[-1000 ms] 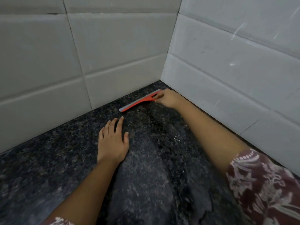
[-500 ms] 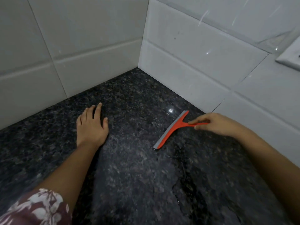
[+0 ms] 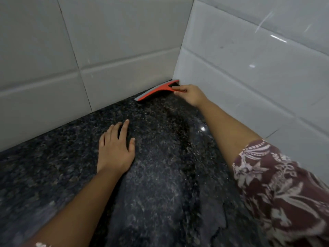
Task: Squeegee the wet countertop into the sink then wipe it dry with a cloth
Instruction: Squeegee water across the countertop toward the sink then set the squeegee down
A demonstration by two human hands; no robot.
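A red squeegee (image 3: 156,90) with a grey rubber blade lies against the foot of the back wall, tucked into the far corner of the dark speckled granite countertop (image 3: 160,193). My right hand (image 3: 191,95) holds its thin red handle, arm stretched out to the corner. My left hand (image 3: 115,150) rests flat on the counter, fingers slightly apart, holding nothing. A wet streak with a glint of light runs from the corner toward me, between my arms. No sink or cloth is in sight.
White tiled walls meet at the corner: the back wall (image 3: 89,56) on the left, the side wall (image 3: 258,72) on the right. My patterned maroon sleeve (image 3: 281,193) fills the lower right.
My right hand has carried the squeegee from mid-counter near the side wall back into the far corner, blade now against the back wall. My left hand stays flat on the counter.
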